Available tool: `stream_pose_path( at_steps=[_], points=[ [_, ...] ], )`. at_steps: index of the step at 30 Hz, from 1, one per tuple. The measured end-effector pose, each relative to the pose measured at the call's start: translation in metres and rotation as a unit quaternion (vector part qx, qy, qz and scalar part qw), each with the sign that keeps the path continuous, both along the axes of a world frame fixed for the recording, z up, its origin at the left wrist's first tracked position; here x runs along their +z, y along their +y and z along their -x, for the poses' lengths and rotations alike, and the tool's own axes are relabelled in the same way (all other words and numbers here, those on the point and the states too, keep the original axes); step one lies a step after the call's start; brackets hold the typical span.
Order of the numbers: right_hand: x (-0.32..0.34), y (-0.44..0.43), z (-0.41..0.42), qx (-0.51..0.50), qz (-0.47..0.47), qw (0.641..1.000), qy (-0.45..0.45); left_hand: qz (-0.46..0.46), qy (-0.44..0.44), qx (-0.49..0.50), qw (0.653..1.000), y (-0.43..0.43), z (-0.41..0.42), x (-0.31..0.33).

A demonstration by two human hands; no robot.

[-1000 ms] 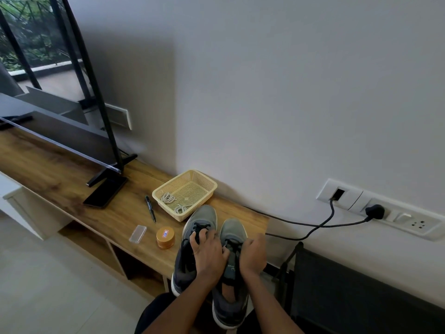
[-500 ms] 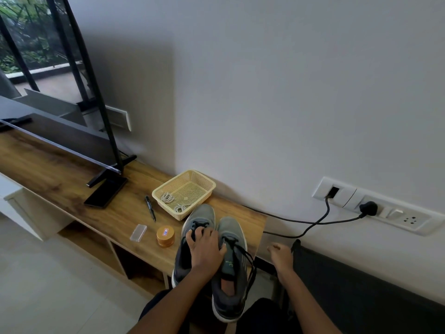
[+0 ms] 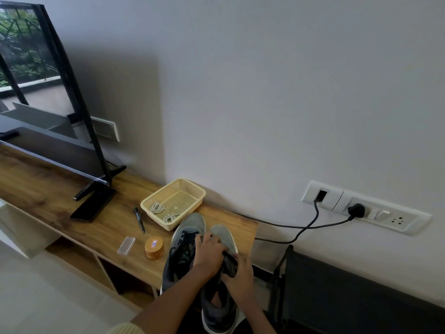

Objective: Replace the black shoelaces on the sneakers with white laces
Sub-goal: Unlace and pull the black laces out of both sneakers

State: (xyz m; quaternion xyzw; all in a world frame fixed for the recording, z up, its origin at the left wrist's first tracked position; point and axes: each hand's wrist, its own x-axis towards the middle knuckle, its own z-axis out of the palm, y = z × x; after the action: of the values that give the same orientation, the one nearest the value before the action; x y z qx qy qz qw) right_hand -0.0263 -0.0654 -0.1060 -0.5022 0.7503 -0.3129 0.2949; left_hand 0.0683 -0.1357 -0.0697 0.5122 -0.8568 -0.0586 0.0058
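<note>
Sneakers, 2: left grip and right grip both clutch 1; 2 white laces lie in basket.

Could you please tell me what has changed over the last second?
The right hand, which had briefly swung out to the right, has come back and now grips the dark upper of the right-hand shoe. The left hand stayed on the shoes; basket, pen and tin unmoved.
</note>
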Motion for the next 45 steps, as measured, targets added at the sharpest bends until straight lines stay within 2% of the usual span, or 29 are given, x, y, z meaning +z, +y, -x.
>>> stream_pose_path(
  at_steps=[4, 8, 10, 18, 25, 29, 31, 36, 39, 42, 45],
  points=[
    [-0.009, 0.000, 0.002, -0.029, 0.010, 1.000, -0.001, 0.017, 0.035, 0.003, 0.999, -0.011, 0.006, -0.001],
    [-0.015, 0.000, -0.001, -0.048, -0.005, 0.999, -0.004, -0.043, 0.161, 0.078, 0.983, -0.017, 0.000, -0.003],
    [-0.018, 0.001, -0.003, -0.052, -0.010, 0.999, -0.002, -0.080, 0.180, 0.084, 0.977, -0.019, -0.004, -0.003],
    [-0.019, 0.000, -0.005, -0.056, 0.006, 0.998, 0.023, -0.118, 0.164, 0.074, 0.977, -0.026, -0.002, -0.003],
    [-0.019, 0.001, -0.007, -0.059, 0.025, 0.997, 0.038, -0.075, 0.188, 0.062, 0.977, -0.020, 0.000, -0.002],
    [-0.019, 0.002, -0.005, -0.058, 0.037, 0.997, 0.044, -0.040, 0.108, -0.031, 0.993, -0.017, 0.000, -0.006],
    [-0.019, 0.001, -0.005, -0.057, 0.037, 0.997, 0.043, -0.032, 0.076, -0.032, 0.996, -0.017, 0.001, -0.007],
    [-0.021, 0.001, -0.005, -0.045, 0.033, 0.997, 0.052, -0.029, 0.089, -0.017, 0.995, -0.017, 0.002, -0.006],
    [-0.021, 0.000, -0.006, -0.063, 0.034, 0.996, 0.057, -0.068, 0.109, -0.024, 0.991, -0.015, 0.000, -0.004],
    [-0.021, 0.000, -0.007, -0.097, 0.042, 0.994, 0.032, -0.132, 0.092, -0.023, 0.987, -0.015, -0.004, -0.002],
    [-0.017, 0.002, -0.008, -0.091, 0.039, 0.995, -0.019, -0.194, 0.160, -0.011, 0.968, -0.017, -0.008, 0.001]
  ],
)
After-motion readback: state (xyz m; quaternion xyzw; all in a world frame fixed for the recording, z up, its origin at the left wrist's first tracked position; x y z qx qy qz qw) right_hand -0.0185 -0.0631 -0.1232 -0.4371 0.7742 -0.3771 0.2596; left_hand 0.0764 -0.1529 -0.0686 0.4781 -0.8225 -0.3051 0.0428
